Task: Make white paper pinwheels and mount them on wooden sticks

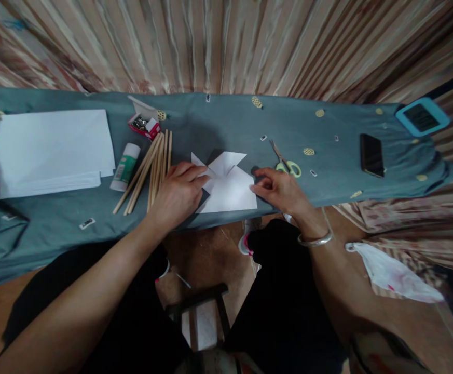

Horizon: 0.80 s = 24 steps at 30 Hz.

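Note:
A white paper pinwheel (232,191), cut into flaps with pointed corners standing up, lies on the cloth-covered table in front of me. My left hand (181,189) is closed on its left flap, pinching it near the middle. At the right edge of the paper, my right hand (279,189) has its thumb and forefinger closed on the border, the other fingers curled. Several thin wooden sticks (155,166) lie beside my left hand. Scissors with pale green handles (287,165) rest just beyond my right hand.
A glue stick (125,167) lies left of the sticks, below an open red box of small metal pieces (144,124). Stacked white paper (53,150) is at far left. A black phone (371,155) and a blue-framed device (423,116) sit at right. Curtains (210,47) hang behind.

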{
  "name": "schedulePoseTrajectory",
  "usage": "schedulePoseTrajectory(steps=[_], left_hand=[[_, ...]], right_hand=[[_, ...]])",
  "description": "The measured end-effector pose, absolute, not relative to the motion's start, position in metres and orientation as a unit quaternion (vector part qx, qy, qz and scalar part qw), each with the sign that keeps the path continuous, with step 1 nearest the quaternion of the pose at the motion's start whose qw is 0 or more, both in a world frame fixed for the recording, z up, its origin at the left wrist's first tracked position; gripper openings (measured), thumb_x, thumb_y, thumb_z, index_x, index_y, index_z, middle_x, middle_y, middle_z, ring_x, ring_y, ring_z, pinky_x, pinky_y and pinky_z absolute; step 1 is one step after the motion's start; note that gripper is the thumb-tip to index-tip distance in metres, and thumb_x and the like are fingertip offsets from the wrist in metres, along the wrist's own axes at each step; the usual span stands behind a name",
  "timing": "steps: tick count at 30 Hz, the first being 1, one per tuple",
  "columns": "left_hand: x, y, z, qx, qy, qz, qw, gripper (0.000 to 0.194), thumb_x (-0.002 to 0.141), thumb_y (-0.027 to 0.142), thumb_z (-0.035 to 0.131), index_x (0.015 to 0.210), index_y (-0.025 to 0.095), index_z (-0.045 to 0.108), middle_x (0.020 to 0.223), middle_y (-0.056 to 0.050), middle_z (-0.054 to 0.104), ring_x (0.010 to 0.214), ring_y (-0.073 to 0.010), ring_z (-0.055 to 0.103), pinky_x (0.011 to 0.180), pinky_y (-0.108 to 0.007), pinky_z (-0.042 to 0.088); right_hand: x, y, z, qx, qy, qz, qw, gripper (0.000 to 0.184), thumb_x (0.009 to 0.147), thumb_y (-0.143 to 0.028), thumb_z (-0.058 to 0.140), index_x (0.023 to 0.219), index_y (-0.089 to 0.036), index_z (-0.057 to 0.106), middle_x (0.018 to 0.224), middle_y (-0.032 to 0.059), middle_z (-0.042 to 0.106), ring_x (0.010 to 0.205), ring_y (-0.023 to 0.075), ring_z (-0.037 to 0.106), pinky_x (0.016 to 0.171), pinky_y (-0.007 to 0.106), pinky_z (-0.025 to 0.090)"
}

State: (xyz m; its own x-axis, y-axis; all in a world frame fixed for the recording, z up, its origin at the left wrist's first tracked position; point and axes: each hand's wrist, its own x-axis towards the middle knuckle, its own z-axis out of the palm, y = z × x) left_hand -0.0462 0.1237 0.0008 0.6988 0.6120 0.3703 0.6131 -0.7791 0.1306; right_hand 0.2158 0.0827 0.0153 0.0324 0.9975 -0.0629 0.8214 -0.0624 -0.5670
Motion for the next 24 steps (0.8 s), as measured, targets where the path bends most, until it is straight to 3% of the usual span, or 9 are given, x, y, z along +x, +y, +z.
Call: schedulePoseTrajectory(steps=[5, 11, 17, 22, 24], left_hand=[[-0.034, 0.101, 0.003, -0.943, -0.264, -0.193, -0.056, 0.028, 0.091, 0.037, 0.059, 0.106, 0.014, 0.066, 0.109, -0.011, 0.069, 0.102, -0.0264, 0.059, 0.085, -0.04, 0.05], [-0.024, 0.089, 0.0, -0.949, -0.268, -0.157, -0.049, 0.014, 0.092, 0.021, 0.055, 0.098, 0.013, 0.065, 0.099, -0.01, 0.068, 0.089, -0.0215, 0.06, 0.079, -0.035, 0.052], [-0.026, 0.089, 0.001, -0.949, -0.266, -0.163, -0.038, 0.017, 0.095, 0.017, 0.049, 0.093, 0.012, 0.066, 0.088, -0.007, 0.069, 0.08, -0.0199, 0.063, 0.068, -0.03, 0.052], [-0.029, 0.089, 0.0, -0.939, -0.285, -0.178, -0.069, 0.016, 0.094, 0.017, 0.05, 0.094, 0.013, 0.066, 0.09, -0.007, 0.069, 0.079, -0.0173, 0.064, 0.07, -0.028, 0.053], [-0.029, 0.089, 0.0, -0.94, -0.285, -0.172, -0.072, 0.016, 0.094, 0.017, 0.05, 0.093, 0.013, 0.066, 0.088, -0.006, 0.069, 0.079, -0.0171, 0.064, 0.07, -0.028, 0.053]], right_hand=[[0.215, 0.075, 0.018, -0.696, -0.662, 0.203, 0.189, 0.031, 0.08, -0.03, 0.066, 0.107, -0.015, 0.069, 0.071, 0.0034, 0.073, 0.061, 0.0178, 0.065, 0.061, 0.029, 0.047], [0.215, 0.072, 0.021, -0.665, -0.683, 0.172, 0.25, 0.021, 0.087, -0.03, 0.058, 0.096, -0.021, 0.074, 0.08, 0.0028, 0.075, 0.072, 0.0192, 0.069, 0.068, 0.03, 0.05], [0.224, 0.072, 0.018, -0.612, -0.684, 0.28, 0.282, 0.026, 0.089, -0.023, 0.051, 0.102, -0.022, 0.074, 0.095, 0.0026, 0.076, 0.085, 0.0188, 0.069, 0.082, 0.035, 0.054], [0.223, 0.071, 0.022, -0.544, -0.691, 0.368, 0.3, 0.027, 0.082, -0.019, 0.062, 0.106, -0.025, 0.073, 0.119, 0.0045, 0.071, 0.11, 0.0206, 0.065, 0.097, 0.042, 0.052], [0.219, 0.072, 0.023, -0.532, -0.693, 0.379, 0.305, 0.024, 0.081, -0.023, 0.068, 0.104, -0.026, 0.074, 0.118, 0.0058, 0.071, 0.112, 0.0215, 0.064, 0.098, 0.043, 0.052]])
